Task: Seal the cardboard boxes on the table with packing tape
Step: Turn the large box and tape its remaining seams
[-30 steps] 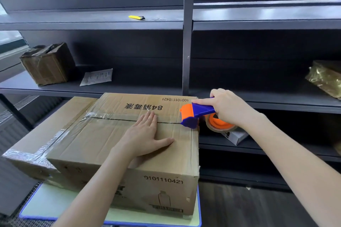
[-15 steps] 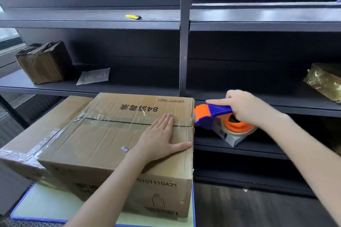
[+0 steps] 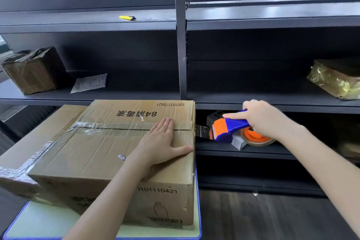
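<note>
While tape bridges the gap: clear tape (image 3: 201,131) runs taut from the box's right edge to the tape dispenser (image 3: 227,129), which hangs off the side, apart from the cardboard.
Box: cardboard box (image 3: 101,158) sits on the worktop (image 3: 35,222); tape covers its top seam (image 3: 116,125) end to end.
Left hand: left hand (image 3: 158,142) lies flat, fingers together on the seam near the right edge, thumb spread toward the corner.
Right hand: right hand (image 3: 268,121) is wrapped round the dispenser handle, forefinger laid along its top.
Step, as I read it: turn the tail down over the side, then cut.
Doing it well: hold tension, roll the dispenser down against the side face, rub the overlap flat, twist to tear.
Risk: slack tape may wrinkle or stick to itself.
</note>
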Motion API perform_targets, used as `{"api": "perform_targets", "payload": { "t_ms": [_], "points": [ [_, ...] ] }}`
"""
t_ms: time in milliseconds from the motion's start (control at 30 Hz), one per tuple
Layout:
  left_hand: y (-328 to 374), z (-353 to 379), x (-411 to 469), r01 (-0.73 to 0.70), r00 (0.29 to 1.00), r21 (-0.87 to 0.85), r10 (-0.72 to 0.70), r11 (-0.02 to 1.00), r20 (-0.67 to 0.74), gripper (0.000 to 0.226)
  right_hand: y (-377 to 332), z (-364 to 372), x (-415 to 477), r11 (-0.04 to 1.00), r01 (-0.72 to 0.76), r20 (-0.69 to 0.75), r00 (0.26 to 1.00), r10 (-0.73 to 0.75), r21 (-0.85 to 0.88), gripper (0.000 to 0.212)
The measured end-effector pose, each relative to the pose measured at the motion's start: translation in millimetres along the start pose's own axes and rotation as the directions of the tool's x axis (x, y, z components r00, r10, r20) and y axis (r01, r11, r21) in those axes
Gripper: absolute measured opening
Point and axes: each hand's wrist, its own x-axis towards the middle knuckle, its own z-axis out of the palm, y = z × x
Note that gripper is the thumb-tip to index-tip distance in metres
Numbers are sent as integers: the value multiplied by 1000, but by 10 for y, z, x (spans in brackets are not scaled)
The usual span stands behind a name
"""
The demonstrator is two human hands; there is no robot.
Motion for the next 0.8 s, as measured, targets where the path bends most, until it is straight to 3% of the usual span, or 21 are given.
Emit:
{"api": "perform_targets", "payload": {
  "t_ms": [133,300,500,600,667,800],
  "points": [
    [124,5,64,10,999,73,-7,997,-39,98,-245,140,50,1000,10,17,1000,-10,16,61],
    [234,40,164,-220,969,16,220,975,-111,73,-374,125,141,999,33,30,999,-33,3,60],
    [256,95,206,-263,959,80,269,961,-83,70,-481,100,284,999,38,-5,999,-38,12,57],
    [248,71,209,-284,950,107,294,953,-105,69,-548,263,299,994,59,94,994,-51,-94,40],
    [244,37,232,-292,940,153,313,944,-133,66,-565,403,243,999,-22,161,987,30,-50,45],
    [308,-29,347,-364,922,165,379,917,-72,48,-543,369,261,970,-237,38,971,236,43,58]
  ]
}}
